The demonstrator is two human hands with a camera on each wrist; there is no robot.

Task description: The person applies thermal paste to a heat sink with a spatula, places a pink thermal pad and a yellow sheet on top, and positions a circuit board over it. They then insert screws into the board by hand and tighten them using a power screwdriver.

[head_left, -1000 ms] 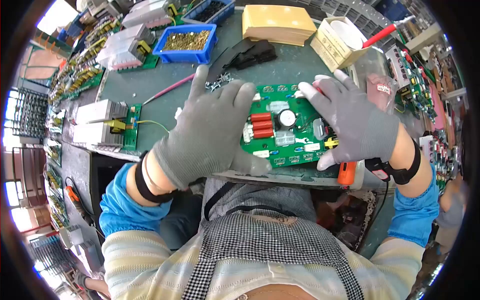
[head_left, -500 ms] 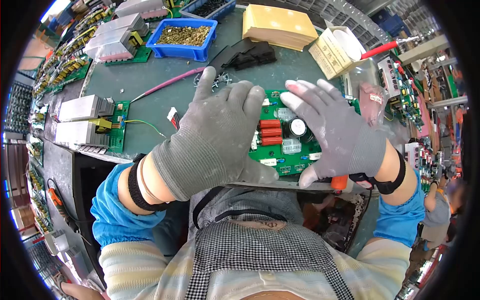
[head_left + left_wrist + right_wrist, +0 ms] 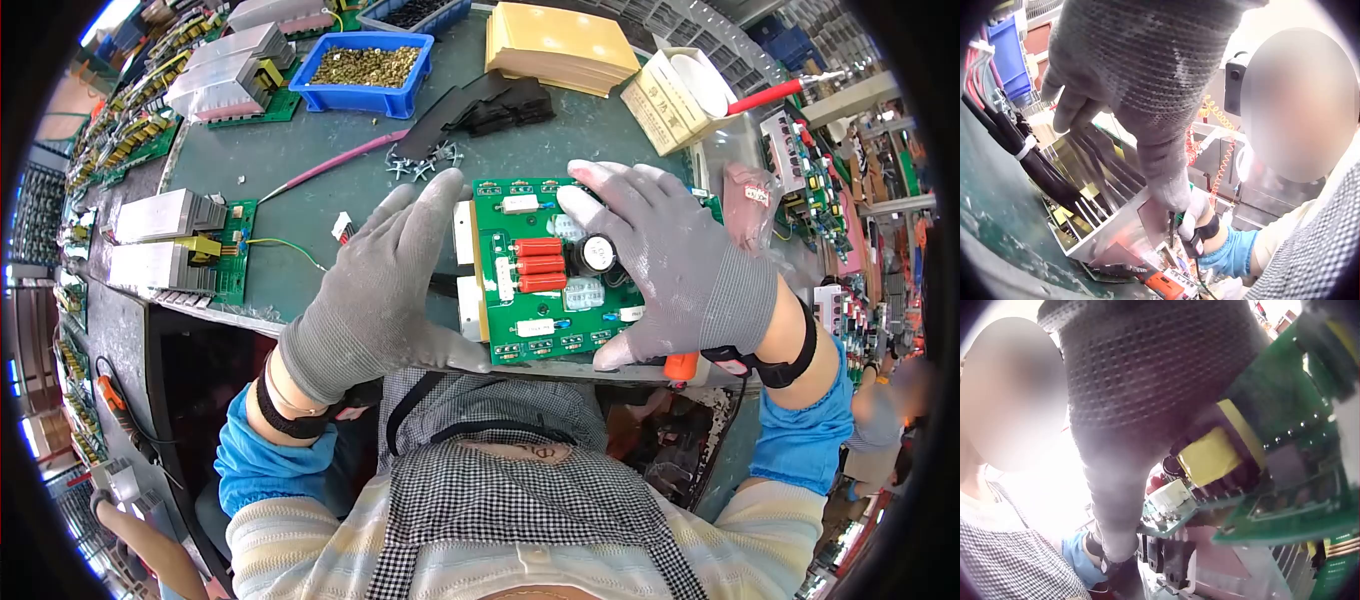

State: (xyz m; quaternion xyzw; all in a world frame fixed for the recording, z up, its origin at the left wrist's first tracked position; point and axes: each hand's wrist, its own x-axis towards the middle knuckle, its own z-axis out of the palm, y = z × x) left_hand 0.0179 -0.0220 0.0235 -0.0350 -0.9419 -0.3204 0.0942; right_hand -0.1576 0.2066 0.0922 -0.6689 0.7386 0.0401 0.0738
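Near table edge (image 3: 235,319), circuit board (image 3: 548,302)

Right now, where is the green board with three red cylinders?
The board is right of centre in the head view, between the left hand and the right hand, near the table edge.

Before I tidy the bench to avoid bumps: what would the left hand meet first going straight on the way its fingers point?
Probably the silver parts on the bench, just beyond the left hand in the head view, with black pieces behind them. Height is unclear, so it might pass above.
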